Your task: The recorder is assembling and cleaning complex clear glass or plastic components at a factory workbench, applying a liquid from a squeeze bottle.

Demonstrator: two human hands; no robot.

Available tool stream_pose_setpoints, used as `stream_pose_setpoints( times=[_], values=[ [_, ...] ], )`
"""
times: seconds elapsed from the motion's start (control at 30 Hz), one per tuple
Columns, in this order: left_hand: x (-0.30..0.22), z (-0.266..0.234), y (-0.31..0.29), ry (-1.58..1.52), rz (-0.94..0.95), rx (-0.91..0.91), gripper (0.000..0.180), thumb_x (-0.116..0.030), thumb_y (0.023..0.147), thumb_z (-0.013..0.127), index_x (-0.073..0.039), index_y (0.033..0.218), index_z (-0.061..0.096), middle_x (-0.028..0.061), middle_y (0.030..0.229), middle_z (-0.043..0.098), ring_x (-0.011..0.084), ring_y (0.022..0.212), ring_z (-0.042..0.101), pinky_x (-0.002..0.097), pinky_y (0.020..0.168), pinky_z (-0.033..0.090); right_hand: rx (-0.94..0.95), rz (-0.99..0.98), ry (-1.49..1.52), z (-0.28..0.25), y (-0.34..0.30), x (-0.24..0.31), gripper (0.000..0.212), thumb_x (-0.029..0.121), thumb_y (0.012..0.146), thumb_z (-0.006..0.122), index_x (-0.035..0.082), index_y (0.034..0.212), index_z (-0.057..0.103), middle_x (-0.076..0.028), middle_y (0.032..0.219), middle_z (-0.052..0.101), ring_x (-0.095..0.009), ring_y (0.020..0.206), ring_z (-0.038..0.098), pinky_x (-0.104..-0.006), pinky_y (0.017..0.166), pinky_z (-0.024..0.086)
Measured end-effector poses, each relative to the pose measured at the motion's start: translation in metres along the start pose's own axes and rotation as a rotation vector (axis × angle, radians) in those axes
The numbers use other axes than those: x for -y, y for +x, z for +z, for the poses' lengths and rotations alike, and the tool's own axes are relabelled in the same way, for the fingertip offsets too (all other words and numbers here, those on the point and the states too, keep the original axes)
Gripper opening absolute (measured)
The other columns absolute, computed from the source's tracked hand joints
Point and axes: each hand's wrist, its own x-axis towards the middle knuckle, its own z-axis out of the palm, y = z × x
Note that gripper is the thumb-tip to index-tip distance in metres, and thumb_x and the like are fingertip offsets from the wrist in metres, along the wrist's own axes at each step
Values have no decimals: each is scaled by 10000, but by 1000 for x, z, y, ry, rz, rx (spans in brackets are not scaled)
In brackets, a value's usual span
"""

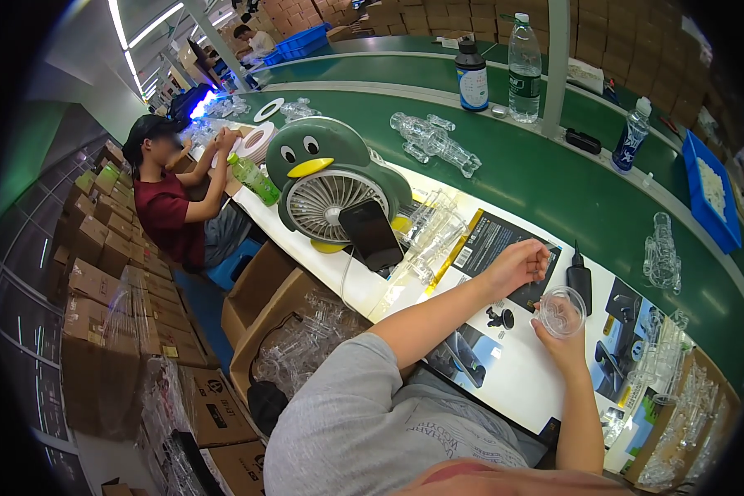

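We wear a grey shirt (364,413) with dark letters across its front, upside down from this view. Our right hand (560,343) holds a clear round cup (561,312) upright by its side, between thumb and fingers. Our left hand (518,269) hangs half open, its fingers loosely curled, beyond and to the left of the cup. Beneath both hands lies a printed sheet (521,364), white with black panels and pictures of mounts and phones. By the left hand, a black panel (496,241) carries a barcode and lines of white print too small to read. Just beyond the cup lies a black bottle (579,283) with a thin nozzle. Left of the left hand are clear parts (434,231), then a dark phone (371,234) leaning on a penguin fan (310,165). Below these, left of our sleeve, printed cartons (215,405) bear dark marks. Beyond the hands, on a green belt (546,190), stand a dark bottle (472,83) with a white-and-blue label, a water bottle (525,83) with a dark green label, and a blue bottle (631,139) with pale lettering. Far left of our hands sits a co-worker (169,190) in dark red.
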Motion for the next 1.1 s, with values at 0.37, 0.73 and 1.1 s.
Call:
stream_pose_setpoints(
  times=[0.37,0.73,1.1],
  values=[
    [-1,0,1,10,-2,-7,220,-259,930,453,-57,883,524,38,764,532,145,724,521,272,722,437,7,2,-29,-1,1,4,352,88,676,741,17,982,581,-100,937,626,-192,838,611,-294,755,474],
    [3,1,-3,9,-1,20,217,-252,932,450,-53,890,526,42,777,539,147,729,528,275,725,444,63,32,-67,-3,-5,5,373,35,697,709,27,1032,546,-90,999,618,-181,932,597,-297,842,447],
    [-4,-18,4,-59,-4,-32,202,-229,906,509,-33,908,559,53,761,554,157,727,544,299,709,475,-76,-301,-225,-1,1,9,475,170,596,784,43,1010,586,-120,956,644,-238,866,634,-324,781,491]
  ],
)
